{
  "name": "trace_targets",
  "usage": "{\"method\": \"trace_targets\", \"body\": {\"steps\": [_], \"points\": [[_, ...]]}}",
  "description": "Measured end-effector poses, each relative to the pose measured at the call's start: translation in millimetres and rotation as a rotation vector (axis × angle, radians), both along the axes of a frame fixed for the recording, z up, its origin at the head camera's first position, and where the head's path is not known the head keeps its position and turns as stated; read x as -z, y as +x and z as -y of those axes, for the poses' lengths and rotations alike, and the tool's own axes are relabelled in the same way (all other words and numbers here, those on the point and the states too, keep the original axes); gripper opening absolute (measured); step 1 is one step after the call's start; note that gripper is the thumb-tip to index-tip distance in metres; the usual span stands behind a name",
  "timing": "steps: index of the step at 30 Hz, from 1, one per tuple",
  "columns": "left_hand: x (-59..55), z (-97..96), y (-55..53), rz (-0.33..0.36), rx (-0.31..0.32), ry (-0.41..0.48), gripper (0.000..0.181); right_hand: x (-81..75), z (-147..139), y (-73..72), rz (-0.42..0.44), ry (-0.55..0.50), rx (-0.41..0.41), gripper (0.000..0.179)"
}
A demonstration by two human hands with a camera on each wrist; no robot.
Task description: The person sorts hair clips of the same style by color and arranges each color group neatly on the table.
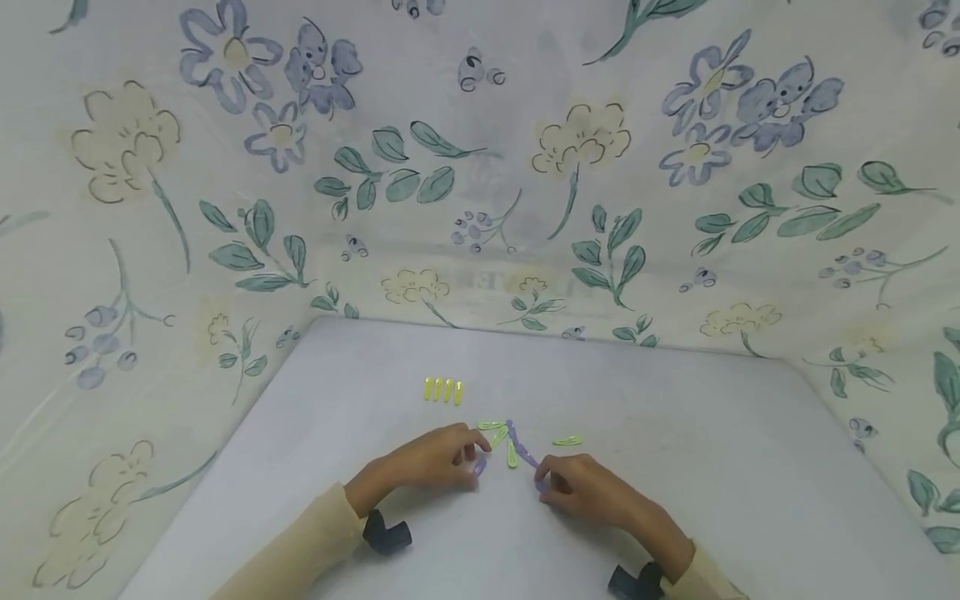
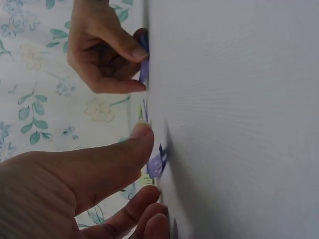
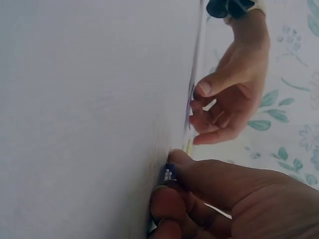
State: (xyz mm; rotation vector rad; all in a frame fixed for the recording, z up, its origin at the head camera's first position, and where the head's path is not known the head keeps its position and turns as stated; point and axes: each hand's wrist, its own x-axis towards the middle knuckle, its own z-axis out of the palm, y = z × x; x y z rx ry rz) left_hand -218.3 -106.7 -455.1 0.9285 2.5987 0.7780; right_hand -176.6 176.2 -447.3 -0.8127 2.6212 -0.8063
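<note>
A purple snap hair clip [image 1: 480,467] lies by the fingertips of my left hand [image 1: 438,457]. In the left wrist view this purple clip [image 2: 156,165] shows between the spread thumb and fingers, with no clear grip on it. My right hand [image 1: 588,490] pinches another purple hair clip [image 2: 144,69] at the tabletop, partly hidden by the fingers. More purple clips [image 1: 522,452] run in a slanting line up from that hand. Light green clips [image 1: 512,453] fan out from the line's upper end, between the hands.
Several yellow hair clips [image 1: 443,390] stand side by side in a row farther back. A single light green clip [image 1: 567,441] lies beyond the right hand. The white table [image 1: 360,367] meets a flowered cloth [image 1: 480,208] at the back and sides.
</note>
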Motion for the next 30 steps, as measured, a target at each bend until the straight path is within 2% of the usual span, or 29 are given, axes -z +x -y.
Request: {"method": "trace_targets", "body": {"steps": [5,10,16,25,30], "points": [[7.0,4.6,2.3,-0.04,0.008,0.021,0.04,0.7,-1.7,-0.4,-0.015,-0.015,0.007,0.022],[9.9,9.2,3.6,-0.05,0.046,0.036,0.044,1.4,-14.3,-2.2,-0.028,-0.065,-0.053,0.027],[9.4,14.1,2.7,-0.063,0.094,0.046,0.043,0.9,-24.4,-4.1,-0.014,-0.074,-0.123,0.041],[11.9,14.3,2.7,-0.086,0.072,0.048,0.045,-2.8,-20.4,-4.3,-0.025,-0.045,-0.129,0.043],[14.3,13.0,3.3,-0.072,0.063,0.053,0.047,3.3,-21.6,-2.0,-0.038,-0.06,-0.119,0.044]]}}
